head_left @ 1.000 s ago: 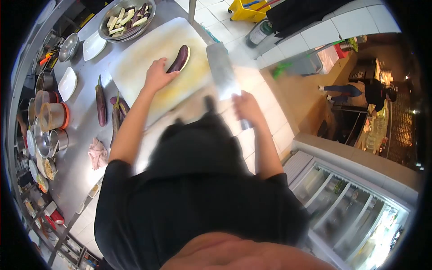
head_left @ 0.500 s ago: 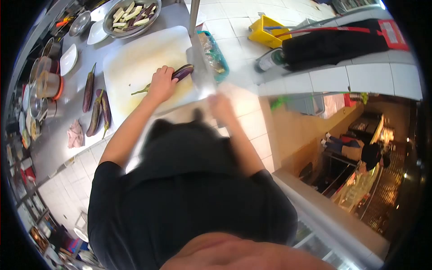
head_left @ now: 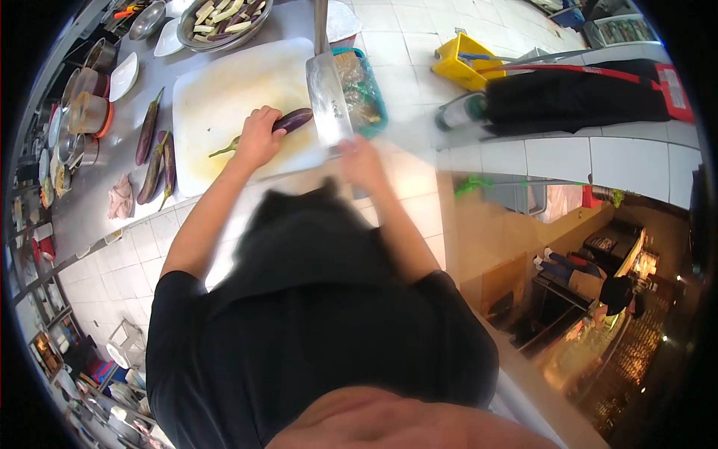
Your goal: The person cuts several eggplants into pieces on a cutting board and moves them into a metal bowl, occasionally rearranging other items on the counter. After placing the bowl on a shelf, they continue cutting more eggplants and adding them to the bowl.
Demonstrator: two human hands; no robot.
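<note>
Head view. Left hand [head_left: 256, 138] pressed down on a slim purple eggplant [head_left: 293, 120], fingers curled over its middle, pinning it flat near the cutting board's [head_left: 224, 90] right edge, likely to stop a smooth, glossy skin from rolling. Green stem end poking out at the hand's 8 o'clock. Right hand [head_left: 359, 161], blurred, closed around the handle of a broad cleaver [head_left: 329, 105], flat dull-steel blade standing just at the eggplant's 3 o'clock tip, seemingly lined up for a cut. Board white, plastic-looking, yellow-stained. At the board's 9 o'clock, three whole eggplants [head_left: 153, 153] lying on the steel bench [head_left: 97, 202], beside a crumpled pinkish rag [head_left: 120, 200]. At 12 o'clock, a metal bowl [head_left: 224, 19] of pale cut strips.
</note>
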